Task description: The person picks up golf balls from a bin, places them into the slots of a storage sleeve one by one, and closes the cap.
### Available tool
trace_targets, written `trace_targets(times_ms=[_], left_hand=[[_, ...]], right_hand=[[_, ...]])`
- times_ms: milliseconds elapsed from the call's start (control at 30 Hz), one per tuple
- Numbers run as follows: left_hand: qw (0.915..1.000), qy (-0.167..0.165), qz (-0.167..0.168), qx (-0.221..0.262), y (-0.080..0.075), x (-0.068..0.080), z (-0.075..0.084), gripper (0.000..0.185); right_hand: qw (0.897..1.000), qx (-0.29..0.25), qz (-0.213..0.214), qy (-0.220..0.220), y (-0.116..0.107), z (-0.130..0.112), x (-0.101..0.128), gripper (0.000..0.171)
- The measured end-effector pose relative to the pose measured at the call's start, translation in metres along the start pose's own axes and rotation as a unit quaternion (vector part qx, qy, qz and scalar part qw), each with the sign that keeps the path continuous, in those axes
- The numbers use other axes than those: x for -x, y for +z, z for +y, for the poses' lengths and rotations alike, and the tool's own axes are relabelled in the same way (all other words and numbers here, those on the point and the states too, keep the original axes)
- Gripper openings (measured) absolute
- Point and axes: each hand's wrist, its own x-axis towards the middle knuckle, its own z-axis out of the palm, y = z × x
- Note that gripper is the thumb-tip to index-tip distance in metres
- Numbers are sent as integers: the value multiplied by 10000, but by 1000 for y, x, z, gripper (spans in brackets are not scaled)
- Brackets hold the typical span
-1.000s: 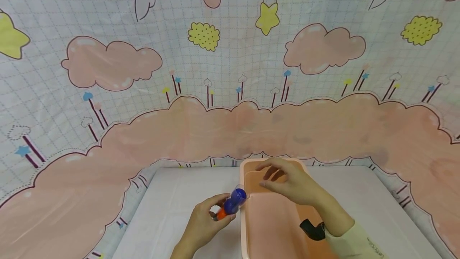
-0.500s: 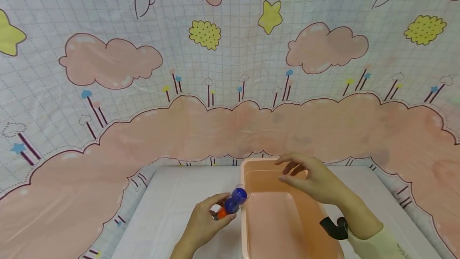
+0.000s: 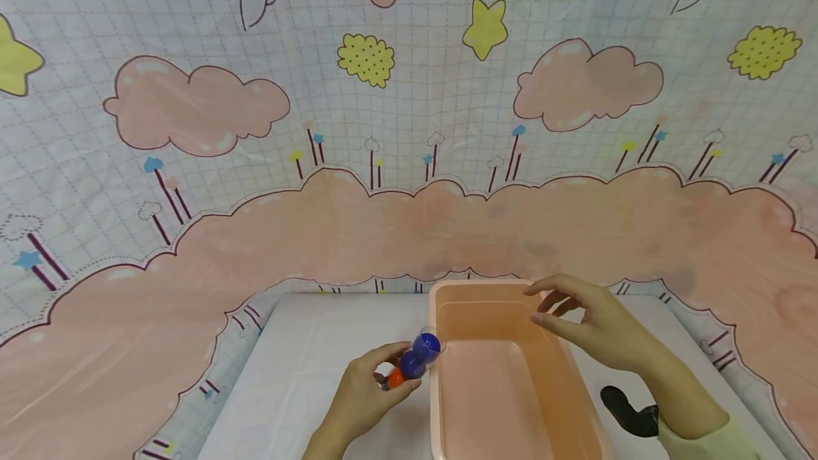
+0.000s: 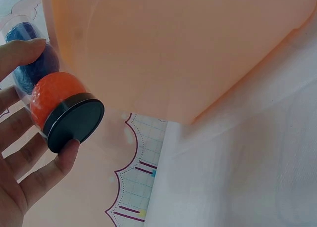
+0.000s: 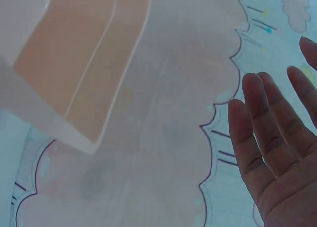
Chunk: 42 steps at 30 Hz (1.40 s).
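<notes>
My left hand (image 3: 364,389) grips a clear cylindrical tube (image 4: 55,83) just left of the bin's rim. Inside the tube sit blue balls (image 3: 420,356) and an orange ball (image 4: 55,91); a black cap (image 4: 75,120) closes its lower end. The tube tilts, its blue end toward the bin. Thumb and fingers wrap its side, and one fingertip touches the cap in the left wrist view. My right hand (image 3: 591,318), holding nothing, hovers over the right rim of the peach plastic bin (image 3: 437,403), its fingers loosely bent and apart.
The bin stands lengthwise on a white table (image 3: 319,346); its visible floor is bare. A cloth backdrop (image 3: 383,233) printed with clouds and stars rises behind the table. A black strap-like piece (image 3: 629,414) sits by the right wrist.
My right hand has moved rightward, from over the bin's middle to its right rim. The left hand and the tube have stayed nearly still.
</notes>
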Motion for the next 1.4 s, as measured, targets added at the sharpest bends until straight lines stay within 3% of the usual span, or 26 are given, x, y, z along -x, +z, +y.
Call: trace_targets(times_ms=[200, 667, 1400], left_hand=[[10000, 29, 61, -7, 1, 1, -1, 51], [10000, 37, 44, 39, 2, 1, -2, 49], [10000, 6, 69, -66, 3, 3, 2, 49]], right_hand=[[9998, 169, 81, 56, -4, 10, 11, 35], [9968, 228, 229, 736, -1, 33, 44, 33], [9915, 119, 485, 1199, 10, 63, 81, 28]])
